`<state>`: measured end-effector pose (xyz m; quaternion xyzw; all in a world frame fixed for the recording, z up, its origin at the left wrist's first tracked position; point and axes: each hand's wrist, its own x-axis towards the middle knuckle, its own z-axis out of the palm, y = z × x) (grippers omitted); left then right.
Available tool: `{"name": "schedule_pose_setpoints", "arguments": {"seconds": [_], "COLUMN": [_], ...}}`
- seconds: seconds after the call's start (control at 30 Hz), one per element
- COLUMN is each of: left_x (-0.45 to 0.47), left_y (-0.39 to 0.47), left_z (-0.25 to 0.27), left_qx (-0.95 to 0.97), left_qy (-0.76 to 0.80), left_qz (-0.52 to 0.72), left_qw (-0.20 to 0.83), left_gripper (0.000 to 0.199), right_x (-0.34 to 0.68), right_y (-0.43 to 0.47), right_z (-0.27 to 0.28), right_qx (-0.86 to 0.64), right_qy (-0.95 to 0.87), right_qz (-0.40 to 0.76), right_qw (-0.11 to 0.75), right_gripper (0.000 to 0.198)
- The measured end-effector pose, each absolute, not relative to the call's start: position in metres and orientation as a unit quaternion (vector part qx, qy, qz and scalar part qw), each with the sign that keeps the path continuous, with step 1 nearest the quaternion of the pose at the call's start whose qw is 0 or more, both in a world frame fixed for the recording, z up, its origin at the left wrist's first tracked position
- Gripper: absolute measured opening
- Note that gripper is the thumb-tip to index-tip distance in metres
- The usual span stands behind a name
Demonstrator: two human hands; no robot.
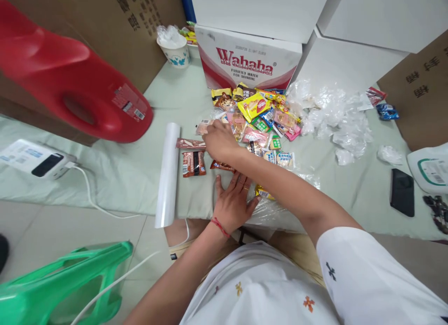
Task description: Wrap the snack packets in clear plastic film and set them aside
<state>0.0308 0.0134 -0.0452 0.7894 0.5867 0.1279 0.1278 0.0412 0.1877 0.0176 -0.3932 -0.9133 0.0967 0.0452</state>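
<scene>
My right hand (222, 140) reaches across the table with bent fingers, closed at the right end of a long brown snack packet (191, 143); its fingertips are partly hidden. Below it, my left hand (233, 199), a red cord on its wrist, lies palm down with fingers spread. Its fingertips meet a dark red-brown packet (222, 166) that is partly covered by my right hand. Left of my hands lies a brown square snack packet (193, 164). A heap of mixed snacks, with a yellow packet (255, 107) on top, spreads beyond my right hand.
A white roll of film (168, 175) lies on the left. Crumpled clear plastic (336, 119) and a black phone (402, 192) are to the right. A Wahaha carton (250, 59) and paper cup (174, 49) stand behind. A red jug (77, 77) looms left; a green stool (70, 283) stands below.
</scene>
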Motion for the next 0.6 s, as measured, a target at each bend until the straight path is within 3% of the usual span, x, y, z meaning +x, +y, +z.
{"name": "schedule_pose_setpoints", "arguments": {"seconds": [0.2,0.3,0.47,0.6], "left_x": [0.031,0.031,0.031,0.033], "left_y": [0.012,0.013,0.014,0.015], "left_z": [-0.046,-0.044,-0.043,-0.042], "left_qx": [0.789,0.791,0.79,0.791], "left_qy": [0.592,0.59,0.593,0.594], "left_qz": [0.125,0.124,0.12,0.114], "left_qw": [0.105,0.108,0.101,0.093], "left_gripper": [0.071,0.066,0.054,0.054], "right_x": [0.166,0.246,0.302,0.265], "right_y": [0.148,0.114,0.084,0.131], "right_z": [0.067,0.062,0.027,0.032], "right_qx": [-0.352,-0.407,-0.404,-0.465], "right_qy": [-0.868,-0.849,-0.876,-0.859], "right_qz": [0.238,0.244,0.249,0.167], "right_qw": [0.257,0.234,0.08,0.133], "right_gripper": [0.024,0.021,0.022,0.032]}}
